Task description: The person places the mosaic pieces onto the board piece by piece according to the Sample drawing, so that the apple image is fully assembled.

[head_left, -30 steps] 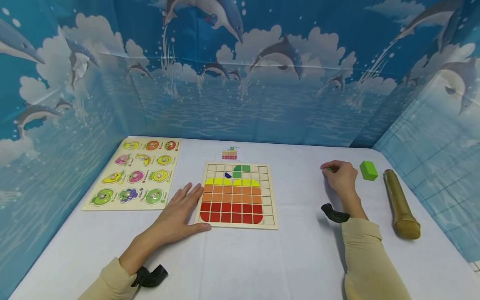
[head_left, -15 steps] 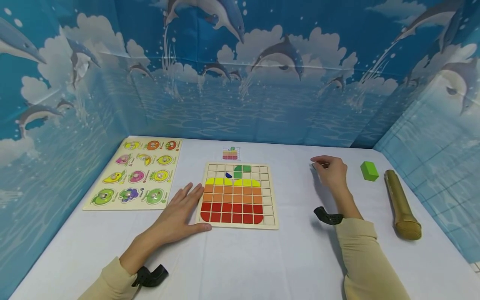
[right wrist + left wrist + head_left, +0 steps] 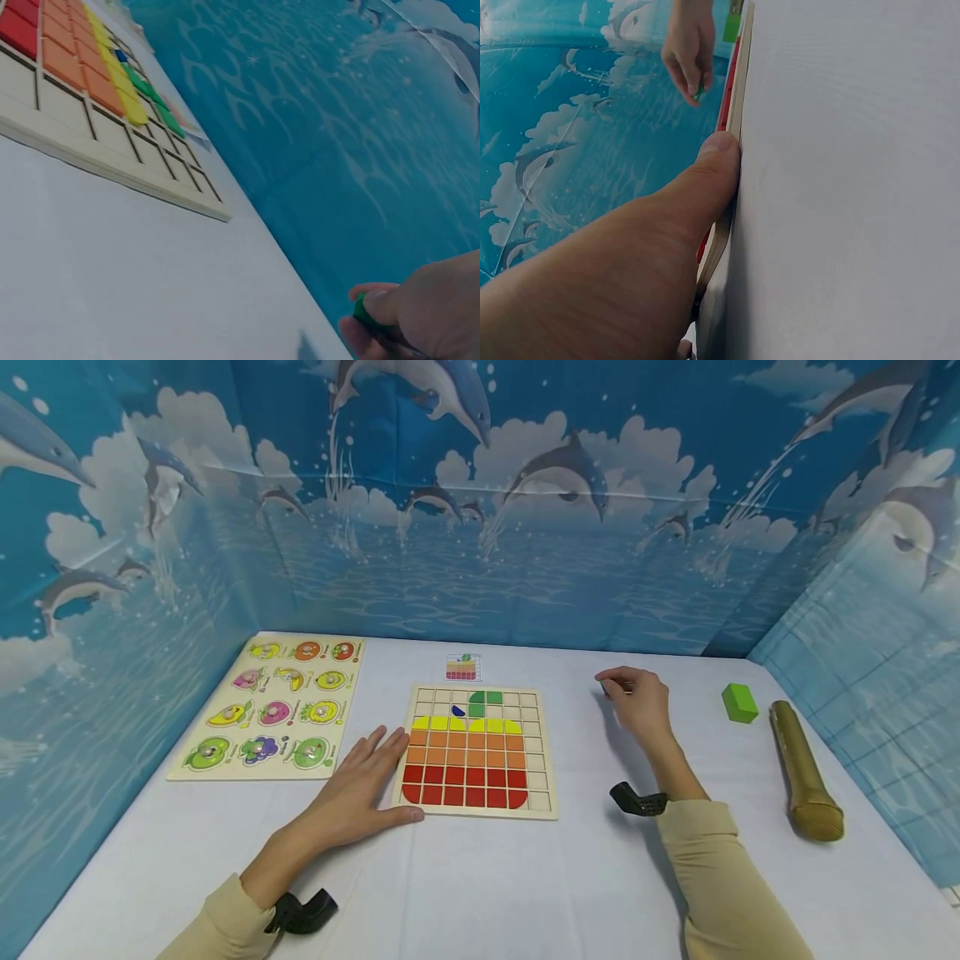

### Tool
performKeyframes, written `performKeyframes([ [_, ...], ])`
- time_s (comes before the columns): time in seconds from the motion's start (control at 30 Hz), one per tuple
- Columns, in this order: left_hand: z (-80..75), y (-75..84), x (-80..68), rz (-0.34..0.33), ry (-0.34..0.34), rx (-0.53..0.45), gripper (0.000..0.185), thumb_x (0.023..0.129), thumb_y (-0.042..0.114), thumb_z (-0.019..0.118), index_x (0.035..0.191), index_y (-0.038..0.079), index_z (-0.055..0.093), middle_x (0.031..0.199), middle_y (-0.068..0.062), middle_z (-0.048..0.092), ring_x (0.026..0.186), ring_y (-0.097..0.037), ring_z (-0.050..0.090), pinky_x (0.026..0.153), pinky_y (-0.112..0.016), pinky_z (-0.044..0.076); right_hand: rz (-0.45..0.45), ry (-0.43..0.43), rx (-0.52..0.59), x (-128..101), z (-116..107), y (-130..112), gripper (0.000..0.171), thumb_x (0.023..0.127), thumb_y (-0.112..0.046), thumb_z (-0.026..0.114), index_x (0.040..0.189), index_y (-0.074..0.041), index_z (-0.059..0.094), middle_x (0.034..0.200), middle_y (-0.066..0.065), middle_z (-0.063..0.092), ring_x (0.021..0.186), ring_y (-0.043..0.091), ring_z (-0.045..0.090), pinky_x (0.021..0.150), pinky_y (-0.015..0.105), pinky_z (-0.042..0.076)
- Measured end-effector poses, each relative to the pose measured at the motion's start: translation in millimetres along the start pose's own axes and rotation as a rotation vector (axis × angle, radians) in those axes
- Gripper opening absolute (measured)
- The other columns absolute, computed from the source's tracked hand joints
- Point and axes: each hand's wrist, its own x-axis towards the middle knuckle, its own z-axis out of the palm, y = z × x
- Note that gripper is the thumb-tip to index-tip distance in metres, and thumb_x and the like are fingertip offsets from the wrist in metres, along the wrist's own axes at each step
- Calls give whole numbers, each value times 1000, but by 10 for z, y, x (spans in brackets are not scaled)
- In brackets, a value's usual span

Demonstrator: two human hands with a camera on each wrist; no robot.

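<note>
A wooden grid board (image 3: 542, 760) holds red, orange and yellow tiles, with a few green tiles (image 3: 477, 710) and one blue piece (image 3: 458, 712) near its top. My left hand (image 3: 356, 797) rests flat at the board's left side, fingers spread, its thumb along the near edge. In the left wrist view the thumb touches the board's rim. To the right of the board, above the cloth, my right hand (image 3: 640, 702) pinches a small green tile (image 3: 361, 309) between thumb and fingers. Most of that tile is hidden by the fingers.
A small picture card (image 3: 463, 667) lies behind the board. On the left is a fruit puzzle board (image 3: 270, 706). A green block (image 3: 739, 702) and a gold microphone (image 3: 806, 777) lie at the right. A dolphin-print curtain (image 3: 480, 568) encloses the white table.
My right hand has moved left, away from the green block and toward the grid board, carrying the green tile. The left hand has stayed at the board.
</note>
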Motion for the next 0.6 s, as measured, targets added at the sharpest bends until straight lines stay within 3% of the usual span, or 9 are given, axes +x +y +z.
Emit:
performKeyframes([
  [0.07, -1, 3, 1, 1, -1, 0, 113, 84, 68, 76, 168, 11, 27, 175, -8, 27, 164, -35, 14, 133, -56, 14, -26, 10, 24, -13, 55, -40, 22, 107, -11, 61, 120, -5, 77, 115, 19, 77, 103, 33, 74, 88, 42, 58],
  [0.23, -8, 8, 3, -1, -1, 0, 113, 84, 67, 76, 168, 11, 27, 175, -8, 26, 164, -35, 14, 133, -56, 14, -81, -16, 46, -41, 148, -143, 22, 105, -10, 63, 123, -8, 77, 106, 18, 76, 106, 34, 72, 77, 35, 51],
  [0.4, -3, 5, 7, 3, 1, 1, 113, 84, 68, 76, 168, 11, 27, 175, -8, 27, 164, -35, 14, 133, -57, 14, -101, -44, 57, -62, 208, -190, 19, 104, -9, 65, 118, -8, 78, 103, 16, 73, 103, 32, 71, 73, 33, 53],
  [0.6, -1, 0, 5, 0, -4, 6, 112, 84, 69, 75, 168, 11, 28, 175, -8, 27, 164, -35, 14, 132, -58, 15, -93, -18, 70, -82, 318, -239, 13, 99, -11, 73, 110, -6, 80, 97, 16, 77, 94, 31, 72, 70, 33, 53],
])
